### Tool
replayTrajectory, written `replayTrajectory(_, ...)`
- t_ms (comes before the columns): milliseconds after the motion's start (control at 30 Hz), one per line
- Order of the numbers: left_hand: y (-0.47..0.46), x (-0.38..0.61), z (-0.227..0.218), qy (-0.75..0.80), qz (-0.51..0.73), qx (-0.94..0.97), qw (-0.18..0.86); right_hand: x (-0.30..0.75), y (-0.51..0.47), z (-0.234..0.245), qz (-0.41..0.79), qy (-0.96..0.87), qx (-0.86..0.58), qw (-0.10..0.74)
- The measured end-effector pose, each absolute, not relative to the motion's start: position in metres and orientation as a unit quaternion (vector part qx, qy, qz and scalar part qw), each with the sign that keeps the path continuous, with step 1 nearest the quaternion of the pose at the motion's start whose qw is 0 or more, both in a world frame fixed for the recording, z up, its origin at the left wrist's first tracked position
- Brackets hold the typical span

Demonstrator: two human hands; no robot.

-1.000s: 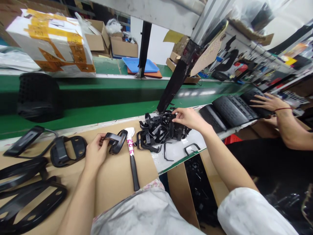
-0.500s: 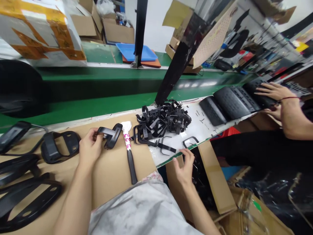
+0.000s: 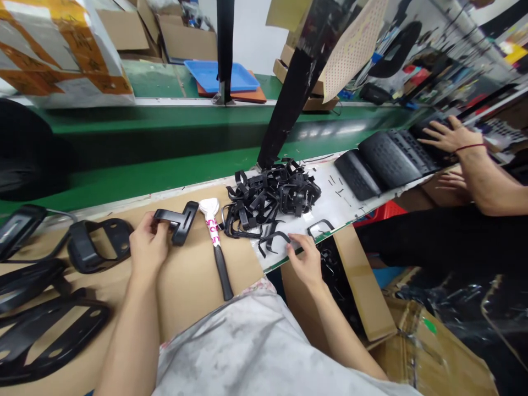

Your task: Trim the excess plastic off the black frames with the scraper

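My left hand (image 3: 149,242) is closed on a black plastic part (image 3: 181,223), roughly T-shaped, which it holds above the cardboard. To the right of that part lies a hammer-like tool (image 3: 220,264) with a white-wrapped head, pink lettering and a black grip. At the table's front edge, my right hand (image 3: 307,261) pinches one end of a thin black U-shaped bracket (image 3: 274,235) between thumb and fingers. Behind it spreads a tangled heap of black brackets and strips (image 3: 272,195). Another thin bracket (image 3: 320,225) lies by the edge, right of my right hand.
Several black slotted plastic parts (image 3: 99,245) lie on the cardboard (image 3: 185,308) at left. An open carton (image 3: 363,286) stands below the table edge. A co-worker's hand (image 3: 451,135) rests on black curved panels (image 3: 396,157) at right. A black post (image 3: 284,104) rises behind the heap.
My right hand has moved to the left and taken hold of the thin bracket, which has turned and shifted. My left hand still holds the T-shaped part, now slightly turned.
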State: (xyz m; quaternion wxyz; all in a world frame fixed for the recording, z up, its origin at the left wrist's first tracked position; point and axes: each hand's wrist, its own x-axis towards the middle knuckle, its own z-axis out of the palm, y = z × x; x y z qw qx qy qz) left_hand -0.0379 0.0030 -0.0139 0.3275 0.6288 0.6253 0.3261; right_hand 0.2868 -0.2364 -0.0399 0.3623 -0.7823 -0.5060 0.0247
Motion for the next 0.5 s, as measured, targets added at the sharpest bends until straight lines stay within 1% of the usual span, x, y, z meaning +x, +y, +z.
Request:
replayTrajectory(167,0.004,-0.038,-0.017,0.623,0.322,0.639,0.316,0.308,-0.257,-0.051,-0.068,-0.392,-0.832,0.388)
replayTrajectory(333,0.003,-0.037,-0.016,0.624,0.324,0.637,0.316,0.323,-0.253,-0.067,-0.079,-0.35,-0.848,0.391)
replayTrajectory(400,0.003,-0.038,-0.016,0.623,0.324,0.632,0.327,0.324,-0.251,-0.066,-0.088,-0.339,-0.844,0.406)
replayTrajectory(500,0.004,-0.041,-0.019,0.613,0.337,0.623,0.35,0.324,-0.25,-0.048,-0.117,-0.312,-0.828,0.45)
